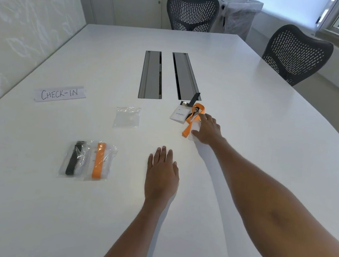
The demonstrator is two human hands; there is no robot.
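- The orange fabric lanyard (186,130) lies in a loose fold on the white table (253,96), just right of the white rectangular name badge (178,115) and touching it; its looped end points toward the far cable slots
- The right hand (208,130) is stretched out over the near part of the lanyard; the fingers (203,117) look fairly straight and lie on the strap rather than closing round it, and the thumb is set off to the side; nothing is pinched
- A pale flat piece shows under that palm; it is too washed-out to identify
- The left hand (162,170) rests flat on the table nearer the body, fingers straight and close together, holding nothing
- Handling, as a judgement: the strap should be very light, limp and a little slick on the smooth top; it will slide rather than lift under flat fingers, and will droop and swing once raised
- Best hold is probably a pinch across the flat strap near its fold or at the loop; a black strap crosses it by the badge and may drag the badge along
- Leftward lie an empty clear plastic bag (127,117), two bagged lanyards (88,160) and a handwritten paper sign (60,93)
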